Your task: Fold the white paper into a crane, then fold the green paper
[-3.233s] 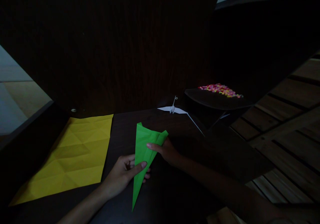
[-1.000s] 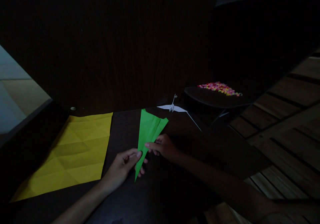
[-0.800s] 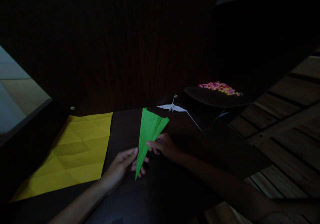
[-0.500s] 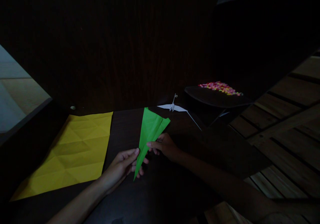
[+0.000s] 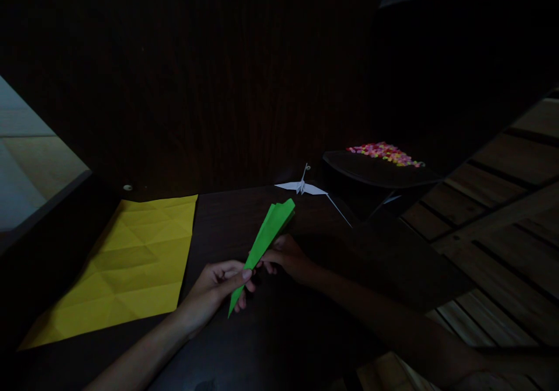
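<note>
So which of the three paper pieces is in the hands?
The green paper, a narrow folded strip. The yellow sheet lies flat; the white crane sits untouched.

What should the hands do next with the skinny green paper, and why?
Probably press the fold flat on the table. The green paper is now a narrow, pointed strip pinched between the left hand and right hand, held just above the dark table, so its crease likely needs sharpening.

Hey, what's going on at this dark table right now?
A person is folding paper. Both hands grip a narrow, pointed piece of green paper: the left hand near its lower tip, the right hand at its middle. A creased yellow sheet lies flat to the left, and a white paper crane sits beyond.
</note>
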A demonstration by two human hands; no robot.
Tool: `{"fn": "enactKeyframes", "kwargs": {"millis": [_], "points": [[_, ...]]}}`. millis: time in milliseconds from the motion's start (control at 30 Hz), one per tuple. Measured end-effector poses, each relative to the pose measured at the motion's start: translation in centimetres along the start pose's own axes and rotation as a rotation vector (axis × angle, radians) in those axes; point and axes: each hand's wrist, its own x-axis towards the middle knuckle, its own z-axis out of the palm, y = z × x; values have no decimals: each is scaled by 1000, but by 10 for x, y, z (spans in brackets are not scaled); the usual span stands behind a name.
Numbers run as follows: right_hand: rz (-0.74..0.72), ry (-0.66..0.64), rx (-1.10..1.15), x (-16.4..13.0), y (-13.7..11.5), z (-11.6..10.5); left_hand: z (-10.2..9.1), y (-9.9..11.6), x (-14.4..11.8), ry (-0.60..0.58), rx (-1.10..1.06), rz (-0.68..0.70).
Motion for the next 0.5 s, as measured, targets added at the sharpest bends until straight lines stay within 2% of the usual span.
{"fn": "enactKeyframes", "kwargs": {"millis": [133,233,500], "points": [[59,-43,-9,-4,-2,1,-2,-1,1,57,16,22],[45,-53,-47,-7,-1,6,-1,-1,1,49,42,39],[1,47,-31,-5,2,15,0,-1,1,11,112,44]]}}
